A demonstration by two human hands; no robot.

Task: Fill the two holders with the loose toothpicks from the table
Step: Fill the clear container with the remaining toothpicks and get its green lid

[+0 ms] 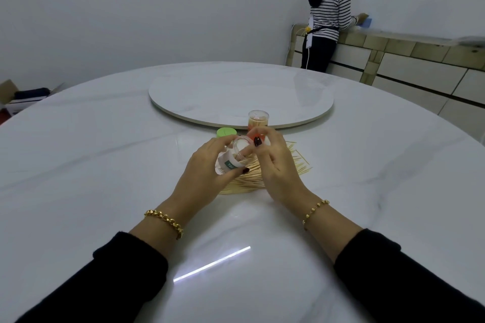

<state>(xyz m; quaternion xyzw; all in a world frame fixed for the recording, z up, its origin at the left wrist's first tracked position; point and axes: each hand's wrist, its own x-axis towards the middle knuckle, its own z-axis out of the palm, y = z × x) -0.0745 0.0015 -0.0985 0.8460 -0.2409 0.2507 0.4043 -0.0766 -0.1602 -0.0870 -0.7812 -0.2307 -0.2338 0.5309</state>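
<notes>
A big round white table with thin grey marks was seen, and a flat round turntable was set in its middle. A long streak of light was seen on the near part of the table. Pale grey walls were seen behind. A person in a striped top was seen standing by a low cabinet at the back right. An open box was seen on the floor at the far left.

A clear holder was held up off the table by the left hand, with fingers and thumb wrapped round it. It was tipped, with its open mouth turned up towards the right hand. A few toothpicks were seen inside it. The right hand's bent fingertips were kept at the holder's mouth, and whether anything was pinched there could not be told.

The loose toothpicks were piled on the table just under and behind both hands. A second holder, packed with toothpicks, was stood upright just past the hands, by the turntable's near edge. A green lid was laid to its left.

A green band was seen on the held holder's white label, with marks like "100" turned round. A gold bracelet was worn on each wrist.
</notes>
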